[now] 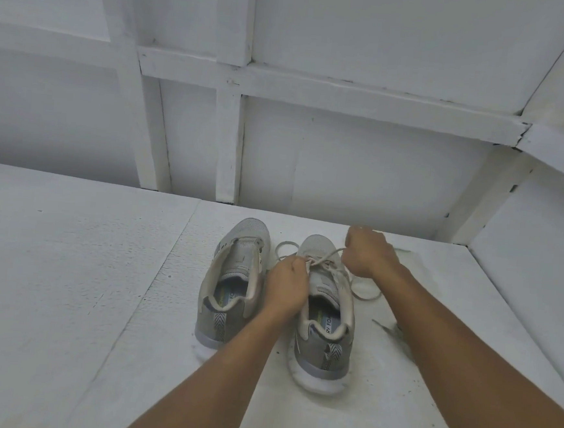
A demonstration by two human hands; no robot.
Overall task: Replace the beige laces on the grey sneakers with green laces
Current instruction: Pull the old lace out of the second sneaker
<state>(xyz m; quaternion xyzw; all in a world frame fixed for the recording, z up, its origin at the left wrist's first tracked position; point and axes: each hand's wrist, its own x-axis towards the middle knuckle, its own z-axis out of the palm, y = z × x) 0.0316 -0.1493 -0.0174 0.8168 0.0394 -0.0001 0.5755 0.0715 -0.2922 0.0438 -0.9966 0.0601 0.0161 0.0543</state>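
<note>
The left hand (286,287) is pinching the beige lace (327,255) over the right sneaker (329,322) eyelets; the right hand (368,254), fisted beside that sneaker's toe, is gripping the same lace.

Floor: white, rough-textured boards (67,264), with a seam (155,281) running away toward the wall.
Back wall: white panels (362,166) framed by painted battens; a horizontal rail (317,88) crosses the uprights (226,148).
Right side: a second white wall (534,254) meets the back one at a corner.
Light: soft, even, slightly cool.
Marks: dark specks (422,387) on the boards at right.
</note>
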